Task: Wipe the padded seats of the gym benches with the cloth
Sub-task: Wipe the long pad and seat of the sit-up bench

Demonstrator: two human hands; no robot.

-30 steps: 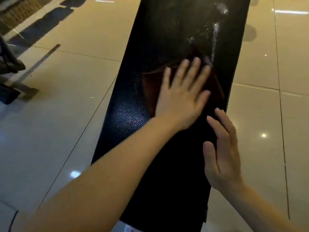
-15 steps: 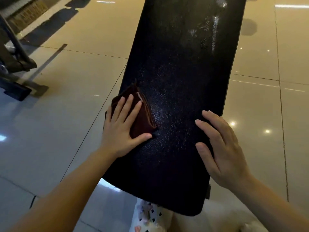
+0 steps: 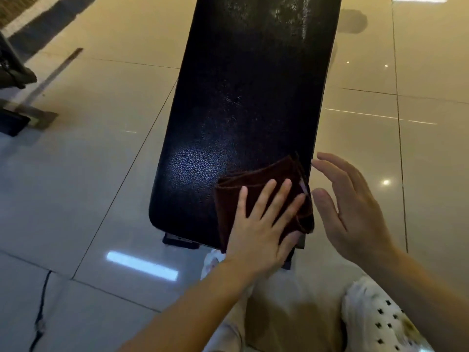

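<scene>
So the biggest thing here is the glossy beige tiled floor (image 3: 88,161), which is super shiny with ceiling lights reflecting off it and dark grout lines running across. Over it sits the long black padded bench seat with a pebbled leather-look surface (image 3: 243,102), stretching away from the person, with a few wet-looking streaks catching light near the far end. A bit of dark metal frame (image 3: 180,241) peeks out under the near edge.

Off at the left edge there's some dark gym equipment base (image 3: 15,74) resting on the floor, well apart from the bench, too blurry to say more.

At the bottom you can see the person's light beige trousers (image 3: 291,311) and a white top with small dark dots (image 3: 380,316).

The folded dark maroon cloth (image 3: 264,184) is on the near right corner of the seat, layers fanned out a bit, its right edge right at the seat's right side.

The left hand (image 3: 261,224) lies flat on the cloth, fingers straight and spread, pressing it onto the padding, so that grip is released and just pushing down. The right hand (image 3: 352,207) is just beside the right edge of the seat, fingers loose and relaxed, grasping nothing; can't tell if it actually touches the bench side.
</scene>
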